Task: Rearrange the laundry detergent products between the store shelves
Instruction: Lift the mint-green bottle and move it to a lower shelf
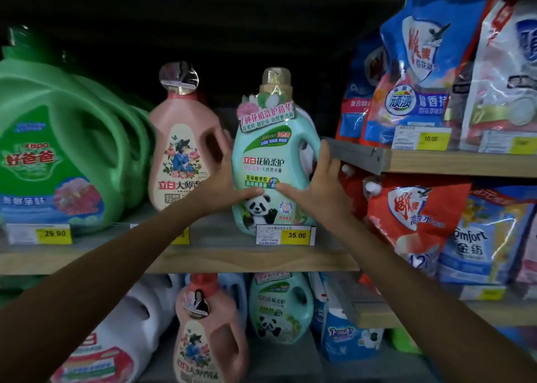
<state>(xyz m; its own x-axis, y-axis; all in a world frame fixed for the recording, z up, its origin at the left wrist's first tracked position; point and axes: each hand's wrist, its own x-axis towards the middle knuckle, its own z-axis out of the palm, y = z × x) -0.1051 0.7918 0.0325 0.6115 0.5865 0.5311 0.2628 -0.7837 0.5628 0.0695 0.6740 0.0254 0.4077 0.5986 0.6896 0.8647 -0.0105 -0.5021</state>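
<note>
Two hands clamp the mint bottle (270,162): my left hand (223,179) and right hand (313,185), fingers (325,153) curled round its sides, since it looks heavy. It stands on the shelf (232,259).

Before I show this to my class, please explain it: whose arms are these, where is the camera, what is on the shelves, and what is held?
No robot. The camera sits on a person's head, looking forward and down, so both arms are the wearer's own. The left hand and right hand grip a mint bottle with a panda, upright at a wooden shelf, behind a price tag reading 35.00. To its left stand a pink bottle and a green jug. Bags fill the shelves at right; more bottles stand below.
</note>
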